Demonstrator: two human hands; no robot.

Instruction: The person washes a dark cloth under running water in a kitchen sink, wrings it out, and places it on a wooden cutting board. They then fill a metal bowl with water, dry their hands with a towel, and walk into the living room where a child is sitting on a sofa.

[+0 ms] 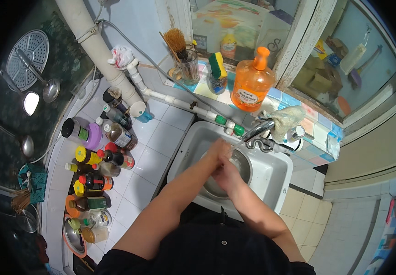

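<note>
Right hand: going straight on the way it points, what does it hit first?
Most likely the left hand, just ahead of the right hand above the metal bowl. They look to be touching, though depth is hard to judge from one view.

I register a white sink [272,176], a silver-grey basin [243,166] within it, a far orange bottle [252,85], a far yellow-and-green sponge [217,65], and a left white, grid-patterned counter [145,160].

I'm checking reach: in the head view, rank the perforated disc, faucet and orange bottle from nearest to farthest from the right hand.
1. Faucet, just ahead, slightly right.
2. Orange bottle, beyond it, also ahead.
3. Perforated disc, far left.
</note>
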